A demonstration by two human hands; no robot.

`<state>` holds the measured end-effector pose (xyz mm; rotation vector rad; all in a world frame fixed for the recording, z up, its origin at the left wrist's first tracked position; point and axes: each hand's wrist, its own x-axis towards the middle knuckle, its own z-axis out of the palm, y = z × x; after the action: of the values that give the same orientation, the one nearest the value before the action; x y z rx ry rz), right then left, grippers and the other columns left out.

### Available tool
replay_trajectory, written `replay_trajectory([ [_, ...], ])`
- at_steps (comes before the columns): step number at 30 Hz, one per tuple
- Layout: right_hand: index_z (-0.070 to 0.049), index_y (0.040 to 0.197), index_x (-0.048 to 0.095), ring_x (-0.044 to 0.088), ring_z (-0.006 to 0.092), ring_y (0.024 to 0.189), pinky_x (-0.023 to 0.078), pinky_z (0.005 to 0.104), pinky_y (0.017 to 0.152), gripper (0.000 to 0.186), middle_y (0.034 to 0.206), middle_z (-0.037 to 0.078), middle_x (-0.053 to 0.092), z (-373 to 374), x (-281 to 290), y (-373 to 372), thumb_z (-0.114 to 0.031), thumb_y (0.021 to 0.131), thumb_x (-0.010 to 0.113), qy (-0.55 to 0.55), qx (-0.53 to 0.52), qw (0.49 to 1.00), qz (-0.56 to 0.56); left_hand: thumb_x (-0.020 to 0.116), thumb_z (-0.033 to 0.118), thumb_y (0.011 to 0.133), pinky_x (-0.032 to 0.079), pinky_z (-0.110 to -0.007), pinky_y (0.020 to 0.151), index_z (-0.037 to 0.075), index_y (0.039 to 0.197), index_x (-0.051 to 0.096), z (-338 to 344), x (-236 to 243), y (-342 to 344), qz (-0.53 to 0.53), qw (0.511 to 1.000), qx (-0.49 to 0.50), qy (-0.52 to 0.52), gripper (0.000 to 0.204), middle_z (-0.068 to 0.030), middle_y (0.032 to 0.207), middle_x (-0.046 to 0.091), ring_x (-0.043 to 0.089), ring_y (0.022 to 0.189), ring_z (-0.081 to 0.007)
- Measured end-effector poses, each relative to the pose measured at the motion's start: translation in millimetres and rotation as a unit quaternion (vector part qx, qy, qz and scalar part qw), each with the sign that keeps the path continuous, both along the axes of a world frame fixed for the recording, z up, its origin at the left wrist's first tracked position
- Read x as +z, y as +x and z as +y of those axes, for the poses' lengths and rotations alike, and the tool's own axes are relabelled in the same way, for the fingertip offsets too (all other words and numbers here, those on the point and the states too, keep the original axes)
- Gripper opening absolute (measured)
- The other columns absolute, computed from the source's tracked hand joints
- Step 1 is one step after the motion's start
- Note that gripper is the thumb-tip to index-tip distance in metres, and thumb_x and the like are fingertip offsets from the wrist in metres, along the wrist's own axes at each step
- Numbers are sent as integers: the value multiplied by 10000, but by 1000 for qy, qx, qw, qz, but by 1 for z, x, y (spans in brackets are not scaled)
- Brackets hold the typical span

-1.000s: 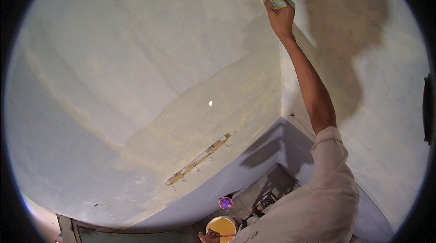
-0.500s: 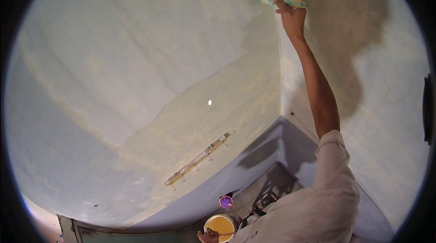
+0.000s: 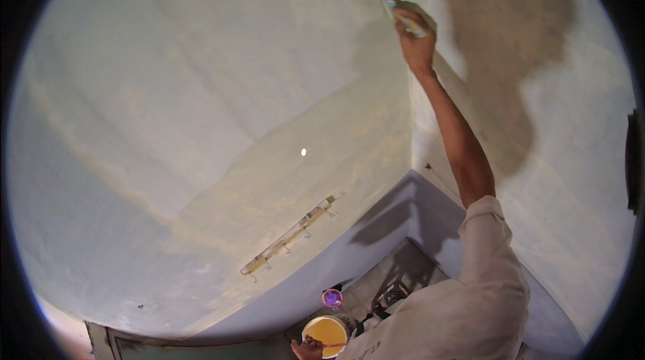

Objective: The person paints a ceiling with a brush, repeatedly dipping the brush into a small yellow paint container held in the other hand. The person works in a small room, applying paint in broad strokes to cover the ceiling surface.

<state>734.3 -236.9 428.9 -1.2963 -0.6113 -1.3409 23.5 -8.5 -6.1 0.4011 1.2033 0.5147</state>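
Brush (image 3: pixel 388 6) slants, bristles up-left; right hand (image 3: pixel 418 43) clamped on it. Corner (image 3: pixel 411 125) beside; open wall (image 3: pixel 222 91) leftward. Left hand (image 3: pixel 308 349) grips bucket handle (image 3: pixel 334 345).

This looks like a plain household room. A rail of hooks (image 3: pixel 287 235) hangs on the patchy pale wall (image 3: pixel 201 118), above a lilac lower band (image 3: pixel 316 276).

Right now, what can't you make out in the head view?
- Head view: brush, blurred and partly covered by the right hand.
- Head view: left hand, cut off by the lower edge.
- Head view: dark object on the floor, partly hidden by the shirt; kind unclear.
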Motion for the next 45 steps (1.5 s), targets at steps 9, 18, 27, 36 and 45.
replay_trajectory([
  [9,-39,1066,731,682,212,970,518,325,905,208,1076,101,730,6,-3,-6,-24,860,709,-14,-6,1000,8,494,559,901,429,-356,606,100,890,580,0,-8,-2,11,1000,20,-3,467,-35,740,550,503,643,-214],
  [18,-75,1085,731,709,247,964,547,355,885,254,1091,100,736,-6,6,3,-24,836,715,28,-75,997,-17,503,551,903,430,-363,610,115,927,586,1,1,6,22,999,18,23,444,-29,750,567,507,647,-213],
  [27,-50,1096,732,695,154,895,571,300,669,182,1077,36,728,1,19,-43,-74,919,700,19,356,922,154,486,517,923,425,-350,609,104,896,599,-2,24,15,15,1000,3,-6,429,-32,726,571,499,639,-208],
  [36,-50,1104,730,677,90,806,601,261,605,187,969,13,726,-34,21,31,-90,923,708,53,53,990,122,475,512,948,415,-336,600,63,901,588,-6,24,17,-2,999,39,-31,465,-42,729,561,477,622,-198],
  [45,-64,1062,718,702,261,1029,517,346,941,223,1080,92,738,4,10,0,-7,847,719,-12,-3,1000,-23,505,497,923,442,-337,611,78,883,592,1,28,12,-12,999,13,-48,430,-38,719,570,503,620,-197],
])
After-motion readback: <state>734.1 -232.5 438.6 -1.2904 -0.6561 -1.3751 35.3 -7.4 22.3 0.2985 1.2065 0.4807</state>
